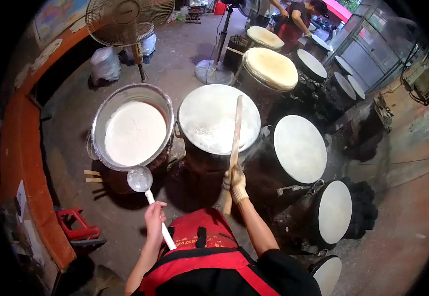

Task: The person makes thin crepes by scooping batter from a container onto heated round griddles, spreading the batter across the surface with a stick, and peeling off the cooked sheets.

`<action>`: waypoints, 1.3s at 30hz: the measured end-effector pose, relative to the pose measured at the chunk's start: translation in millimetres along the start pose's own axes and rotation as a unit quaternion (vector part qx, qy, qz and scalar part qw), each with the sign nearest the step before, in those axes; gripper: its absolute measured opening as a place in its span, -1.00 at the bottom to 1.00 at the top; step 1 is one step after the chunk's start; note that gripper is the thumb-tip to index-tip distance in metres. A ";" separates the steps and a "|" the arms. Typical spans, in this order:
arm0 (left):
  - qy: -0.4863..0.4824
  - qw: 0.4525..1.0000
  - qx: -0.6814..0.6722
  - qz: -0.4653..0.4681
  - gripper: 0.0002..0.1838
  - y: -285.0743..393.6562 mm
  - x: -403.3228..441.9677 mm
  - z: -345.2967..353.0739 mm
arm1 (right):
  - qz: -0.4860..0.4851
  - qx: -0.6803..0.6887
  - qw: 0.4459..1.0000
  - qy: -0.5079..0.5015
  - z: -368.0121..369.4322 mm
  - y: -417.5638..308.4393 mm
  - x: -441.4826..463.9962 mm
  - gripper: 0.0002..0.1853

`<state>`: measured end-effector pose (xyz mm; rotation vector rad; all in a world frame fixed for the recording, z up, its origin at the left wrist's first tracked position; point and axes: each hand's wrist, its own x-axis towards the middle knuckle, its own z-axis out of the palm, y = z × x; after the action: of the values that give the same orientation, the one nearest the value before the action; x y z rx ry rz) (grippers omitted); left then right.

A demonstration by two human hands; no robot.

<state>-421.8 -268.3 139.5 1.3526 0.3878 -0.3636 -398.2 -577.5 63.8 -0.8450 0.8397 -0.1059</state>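
My left hand (155, 217) is closed round the white handle of a metal ladle (140, 178), whose bowl is by the near rim of a large pot (96, 129) of white batter (135, 133). My right hand (235, 183), in a light glove, grips a long flat wooden stick (236, 133). The stick's upper part lies over a round griddle (202, 111) coated with white batter. Whether the stick touches the surface, I cannot tell.
More round griddles (300, 149) curve along the right side. Stacked flatbreads (270, 68) stand behind the middle griddle. Two fans (128, 12) are at the back. Another person (298, 22) works at the back right. A red stool (78, 224) sits at the left.
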 end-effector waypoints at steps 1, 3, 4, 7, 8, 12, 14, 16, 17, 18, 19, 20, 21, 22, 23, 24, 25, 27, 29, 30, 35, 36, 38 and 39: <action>-0.003 1.000 0.001 -0.005 -0.75 -1.9 -0.1 9.0 | -0.012 0.059 0.998 -0.029 15.6 -5.8 -4.5 -0.50; -0.009 1.000 0.006 -0.015 -0.74 -4.2 -0.3 26.3 | 0.039 -0.055 0.994 -0.083 21.5 -3.3 -11.8 -0.55; -0.020 1.000 0.004 -0.013 -0.73 -1.4 -1.9 34.4 | 0.022 -0.127 0.982 -0.137 15.1 0.9 -12.4 -0.63; -0.025 1.000 0.012 -0.003 -0.72 3.0 -5.4 57.3 | -0.016 -0.230 0.967 -0.112 -55.1 -18.7 -6.7 -0.74; -0.022 1.000 0.011 -0.001 -0.72 2.2 -5.3 63.8 | -0.004 -0.222 0.970 -0.102 -74.2 -34.8 -6.5 -0.74; -0.013 1.000 0.014 0.004 -0.72 -3.6 -7.7 90.6 | 0.054 -0.061 0.991 -0.105 -99.8 -63.0 16.2 -0.65; -0.019 1.000 -0.002 -0.004 -0.74 -3.9 -10.9 103.7 | 0.024 -0.132 0.987 -0.085 -71.0 -62.9 8.6 -0.65; -0.018 1.000 -0.014 0.000 -0.74 -3.8 -15.7 114.5 | 0.118 -0.181 0.962 -0.167 -98.1 -48.1 8.4 -0.72; -0.017 1.000 -0.021 0.002 -0.74 -4.6 -17.8 119.1 | 0.134 -0.178 0.953 -0.204 -117.3 -41.5 12.0 -0.73; -0.008 1.000 -0.022 0.000 -0.73 -6.1 -20.3 121.4 | 0.126 -0.191 0.960 -0.158 -125.2 -52.8 2.5 -0.73; 0.002 1.000 -0.025 -0.001 -0.72 -8.5 -22.2 123.8 | 0.153 -0.089 0.972 -0.155 -137.3 -64.3 1.8 -0.75; 0.012 1.000 -0.028 -0.002 -0.72 -11.2 -23.6 125.8 | 0.127 -0.136 0.974 -0.128 -141.9 -82.3 5.4 -0.77; 0.015 1.000 -0.019 0.003 -0.71 -15.5 -25.9 126.0 | 0.103 -0.179 0.974 -0.098 -147.9 -95.6 8.7 -0.78; 0.016 1.000 -0.009 0.009 -0.69 -19.3 -26.6 126.1 | 0.067 -0.198 0.972 -0.105 -155.0 -104.2 24.9 -0.78; 0.014 1.000 0.002 0.015 -0.67 -20.8 -27.1 126.7 | 0.029 -0.215 0.970 -0.111 -154.5 -111.3 43.0 -0.78; 0.024 1.000 -0.008 0.013 -0.66 -18.8 -28.9 129.8 | 0.007 -0.187 0.975 -0.117 -142.4 -120.8 55.4 -0.78; 0.033 0.999 -0.018 0.014 -0.64 -13.0 -30.4 135.8 | -0.017 -0.160 0.979 -0.124 -125.4 -132.6 69.8 -0.77; 0.049 0.998 -0.036 0.019 -0.58 0.5 -33.7 146.1 | -0.051 -0.128 0.987 -0.082 -78.1 -144.3 81.1 -0.78; 0.065 0.996 -0.054 0.025 -0.49 11.1 -36.3 154.7 | -0.108 -0.217 0.969 -0.037 -48.9 -129.2 97.0 -0.64; 0.086 0.993 -0.081 0.018 -0.54 14.3 -35.2 157.1 | -0.068 -0.304 0.950 -0.036 -35.8 -134.6 84.7 -0.63; -0.053 0.988 -0.115 -0.089 -0.76 21.3 -22.4 131.1 | -0.274 -0.098 0.945 -0.149 -95.2 -92.6 109.7 -0.55; -0.067 0.985 -0.123 -0.103 -0.77 19.3 -19.5 125.6 | -0.235 -0.042 0.967 -0.085 -86.7 -86.7 88.8 -0.58; -0.088 0.979 -0.134 -0.128 -0.80 17.9 -15.1 121.0 | -0.191 0.048 0.980 -0.037 -75.2 -55.5 74.3 -0.62; -0.095 0.976 -0.138 -0.138 -0.81 17.9 -13.0 122.1 | -0.215 0.060 0.972 -0.077 -77.6 -33.4 80.4 -0.63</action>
<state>-417.7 -384.8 182.2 0.9837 0.4506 -0.6403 -389.4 -680.0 9.0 -0.8980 0.4879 -0.4628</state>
